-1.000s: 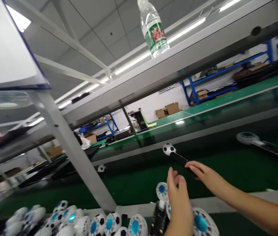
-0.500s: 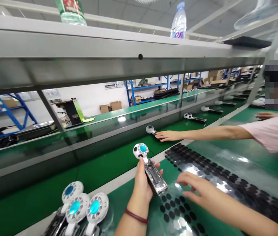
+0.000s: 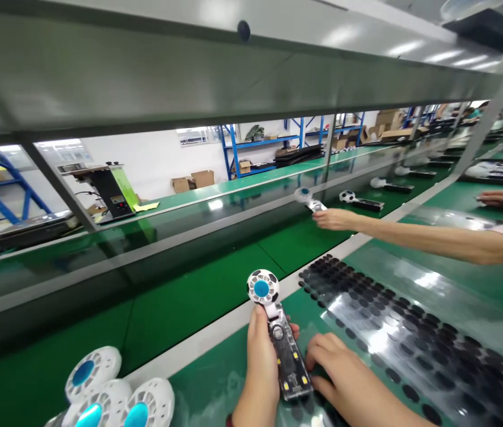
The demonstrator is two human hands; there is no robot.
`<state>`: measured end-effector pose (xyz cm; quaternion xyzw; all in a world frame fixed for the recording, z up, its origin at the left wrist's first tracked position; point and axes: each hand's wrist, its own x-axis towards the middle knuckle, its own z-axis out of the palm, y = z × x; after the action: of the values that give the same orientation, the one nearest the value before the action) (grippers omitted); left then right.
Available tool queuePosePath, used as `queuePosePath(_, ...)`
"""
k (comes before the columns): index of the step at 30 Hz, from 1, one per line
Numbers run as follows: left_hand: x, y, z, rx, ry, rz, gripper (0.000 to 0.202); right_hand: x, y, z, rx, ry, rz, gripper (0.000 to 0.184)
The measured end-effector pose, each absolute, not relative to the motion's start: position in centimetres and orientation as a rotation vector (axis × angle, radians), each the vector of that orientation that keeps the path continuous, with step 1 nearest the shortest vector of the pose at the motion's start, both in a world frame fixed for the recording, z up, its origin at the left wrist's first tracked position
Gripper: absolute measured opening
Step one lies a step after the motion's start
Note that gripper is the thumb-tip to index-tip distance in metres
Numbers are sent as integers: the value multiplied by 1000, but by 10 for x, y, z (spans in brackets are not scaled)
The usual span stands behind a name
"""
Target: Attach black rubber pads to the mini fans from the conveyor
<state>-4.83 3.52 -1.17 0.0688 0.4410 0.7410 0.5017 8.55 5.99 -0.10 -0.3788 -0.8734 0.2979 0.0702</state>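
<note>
A small handheld fan (image 3: 289,356) has a white-and-black football-patterned round head, a blue disc at its centre and a dark handle with small yellow-white parts showing. My left hand (image 3: 260,362) is wrapped round the handle, thumb along its left side, and holds the fan tilted upright. Close by the handle's lower right edge is my right hand (image 3: 349,370), fingers curled down and drawn together; their tips are partly hidden. Beneath it lies a clear sheet with black round stickers, mostly covered by the fan and my hand.
White fans with blue centres (image 3: 95,370) are heaped at lower left. A wide sheet of black round stickers (image 3: 394,332) lies at right. Beyond the pale rail runs a green conveyor belt (image 3: 216,284) with several fans. A co-worker's arm (image 3: 411,234) reaches across. A metal shelf (image 3: 189,77) hangs overhead.
My right hand has come left to the fan's lower edge, its fingers curling. The fan sits lower in view. The co-worker's hand has lifted a fan off the belt. The view has tilted down.
</note>
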Motion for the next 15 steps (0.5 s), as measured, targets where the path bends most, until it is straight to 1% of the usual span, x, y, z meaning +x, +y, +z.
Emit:
queuePosePath(9, -44, 36, -12, 152, 1116, 1798, 37, 89, 61, -10, -1121, -2557, 1059, 11)
queuePosePath(15, -43, 36, -9, 130, 1102, 1770, 36, 100, 63, 9, -1098, -2500, 1180, 9)
